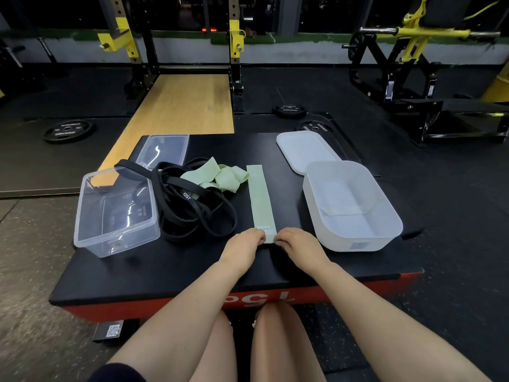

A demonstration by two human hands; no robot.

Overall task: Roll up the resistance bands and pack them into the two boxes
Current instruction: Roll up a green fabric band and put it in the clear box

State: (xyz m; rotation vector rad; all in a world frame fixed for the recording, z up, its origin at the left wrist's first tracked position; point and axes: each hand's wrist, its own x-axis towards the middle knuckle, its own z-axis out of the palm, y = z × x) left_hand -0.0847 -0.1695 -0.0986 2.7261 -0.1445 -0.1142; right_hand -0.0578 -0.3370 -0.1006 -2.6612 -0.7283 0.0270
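At table point(110, 277) 6 o'clock edge: left hand point(242, 244) and right hand point(296, 244) pinching near end of flat green band point(260, 199) | clear box point(115, 210) at 9 | white box point(349, 205) at 3 | black bands point(192, 210) heaped between.

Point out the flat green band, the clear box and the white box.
flat green band point(261, 201): head view, middle of the strip.
clear box point(91, 245): head view, near left corner of its wall.
white box point(355, 241): head view, near outer wall.

Dim gym, black rubber floor point(316, 86), yellow-black rack point(234, 51), wooden platform point(181, 106)
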